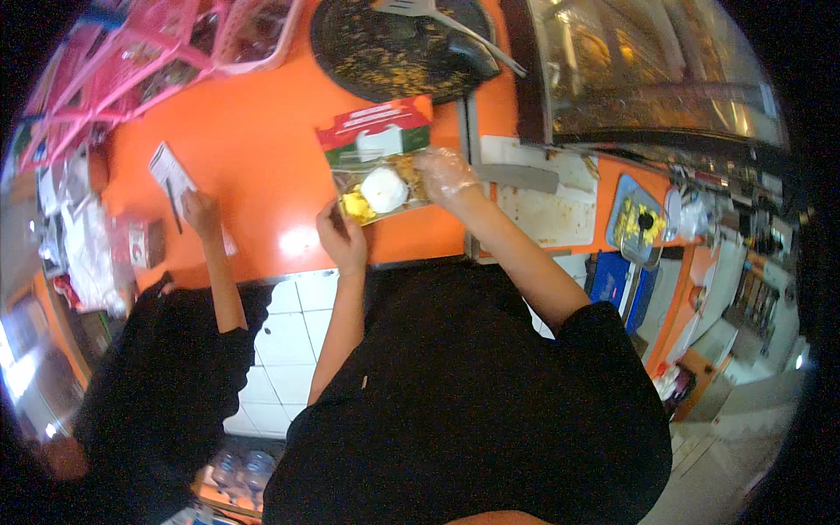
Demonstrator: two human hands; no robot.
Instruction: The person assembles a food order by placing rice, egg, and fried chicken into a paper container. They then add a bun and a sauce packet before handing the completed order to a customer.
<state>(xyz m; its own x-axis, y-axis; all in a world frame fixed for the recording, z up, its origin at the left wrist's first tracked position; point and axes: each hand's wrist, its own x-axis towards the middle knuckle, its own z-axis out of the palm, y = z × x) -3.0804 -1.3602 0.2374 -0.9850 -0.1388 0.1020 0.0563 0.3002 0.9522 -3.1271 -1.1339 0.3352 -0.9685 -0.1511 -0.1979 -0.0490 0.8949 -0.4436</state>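
Observation:
A paper food box (374, 145) with a raised red and green lid is tilted above the orange counter. Inside lie a white mound of rice (383, 190), a yellow portion of food (357, 206) at its left and brown food at its right. My left hand (343, 241) grips the box by its lower left corner, thumb in front. My right hand (452, 181), in a clear plastic glove, is at the box's right end with fingers curled over the brown food. Whatever those fingertips hold is hidden.
On the orange counter (262, 122) sits a large black pan (350, 52) with a spatula (429, 10). A knife (522, 178) lies across a white cutting board (547, 214). Pink baskets (131, 70) stand far left. At left, a co-worker's hand (201, 214) touches a paper slip (170, 171).

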